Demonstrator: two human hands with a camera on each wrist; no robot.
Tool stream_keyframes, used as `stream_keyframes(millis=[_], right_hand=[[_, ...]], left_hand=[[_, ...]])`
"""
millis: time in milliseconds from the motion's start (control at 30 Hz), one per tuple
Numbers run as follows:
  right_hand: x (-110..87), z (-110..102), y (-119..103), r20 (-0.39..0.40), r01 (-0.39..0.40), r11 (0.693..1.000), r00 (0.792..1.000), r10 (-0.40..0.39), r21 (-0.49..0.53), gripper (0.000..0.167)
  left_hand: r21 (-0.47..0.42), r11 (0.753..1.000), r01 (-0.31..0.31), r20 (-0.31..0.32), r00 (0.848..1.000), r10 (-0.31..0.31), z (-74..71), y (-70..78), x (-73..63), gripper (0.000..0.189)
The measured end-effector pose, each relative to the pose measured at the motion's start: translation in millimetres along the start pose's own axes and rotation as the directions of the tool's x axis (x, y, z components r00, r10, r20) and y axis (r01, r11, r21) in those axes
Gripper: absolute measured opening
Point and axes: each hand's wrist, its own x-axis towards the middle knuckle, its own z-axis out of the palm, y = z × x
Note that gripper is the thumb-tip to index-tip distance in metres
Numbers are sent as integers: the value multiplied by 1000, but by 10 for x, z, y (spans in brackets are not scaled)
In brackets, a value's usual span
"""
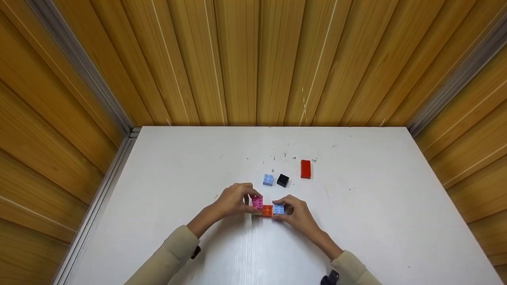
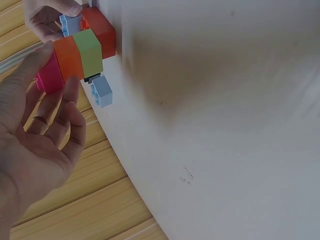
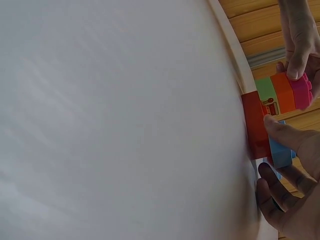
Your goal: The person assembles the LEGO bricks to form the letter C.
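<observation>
We are seeing two hands working near the middle of a white table (image 1: 356,221), over a small construction of blocks. At its bottom a long red base block (image 3: 256,125) is lying. On the left end of this base, a stack is rising: first a green block (image 2: 89,52), then an orange block (image 2: 68,59), and on top a pink block (image 1: 257,201). The left hand (image 1: 234,200) is pinching the pink block, its thumb and fingers standing narrow on two sides and also touching the orange one. The right hand (image 1: 298,213) is holding a light blue block (image 1: 279,209) between thumb and fingers, on the right end of the base; we cannot tell if it is sitting fully down. Beyond the hands, a second blue block (image 1: 268,179) is lying just beside a black block (image 1: 283,180), and a loose red brick (image 1: 305,169) is resting farther to the right. Wooden panels (image 1: 273,59) are standing behind the table.
</observation>
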Motion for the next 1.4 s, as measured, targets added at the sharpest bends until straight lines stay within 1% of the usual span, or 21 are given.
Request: stream_keyframes(millis=[200, 400, 467, 533, 633, 700, 733, 800, 867, 933, 967, 1033, 1133, 1200, 1233, 1300, 1400], right_hand=[[-12, -4, -15, -8, 7, 1000, 1000, -7, -7, 36], [-10, -2, -26, -8, 1, 1000, 1000, -1, -6, 36], [-1, -6, -23, -6, 2, 1000, 1000, -2, -8, 37], [11, -15, -25, -6, 1, 1000, 1000, -1, -5, 37], [26, -27, -31, -13, 4, 1000, 1000, -4, -3, 37], [27, -25, -31, -20, 6, 1000, 1000, -7, -6, 37], [26, -20, -27, -23, 7, 1000, 1000, -8, -8, 36], [14, -8, -21, -28, 9, 1000, 1000, -10, -13, 36], [-5, 11, -13, -32, 13, 1000, 999, -14, -17, 36], [-26, 32, -11, -38, 14, 1000, 999, -15, -14, 35], [-35, 43, -12, -42, 13, 1000, 999, -13, -14, 35], [-42, 75, -15, -41, 12, 1000, 999, -13, -14, 35], [-25, 137, -24, -21, 19, 1000, 1000, -19, -18, 37], [-4, 179, -35, 0, 26, 999, 1000, -26, -20, 37], [3, 194, -43, 8, 28, 999, 1000, -28, -21, 37], [11, 209, -52, 11, 32, 999, 999, -32, -21, 38], [4, 206, -57, 4, 22, 999, 1000, -22, -23, 38]], left_hand=[[1, 1000, 16, -37, 999, -16, 49, 10, -4, 38], [-16, 1000, 17, -47, 999, -18, 70, 0, 0, 39], [1, 1000, 8, -46, 999, -8, 79, -10, 3, 40], [43, 999, -10, -40, 999, 11, 81, -14, 6, 40], [109, 993, -39, -17, 999, 41, 55, -6, 19, 41], [125, 991, -46, 21, 999, 43, 10, 2, 35, 42], [116, 992, -47, 49, 998, 42, -20, 1, 49, 43], [65, 997, -50, 109, 993, 43, -91, -12, 81, 43], [-27, 999, -43, 159, 986, 47, -167, -47, 119, 42], [-126, 992, -28, 190, 980, 52, -241, -104, 177, 42], [-170, 985, -22, 193, 980, 55, -277, -138, 213, 43], [-231, 973, -7, 171, 984, 47, -337, -219, 283, 44], [-254, 967, 17, 113, 994, 13, -381, -340, 386, 45], [-244, 969, 30, 79, 997, -11, -367, -410, 453, 45], [-240, 970, 43, 71, 997, -27, -345, -432, 494, 47], [-222, 973, 63, 67, 997, -50, -274, -452, 595, 50], [-167, 981, 94, 92, 993, -79, -136, -427, 761, 56]])
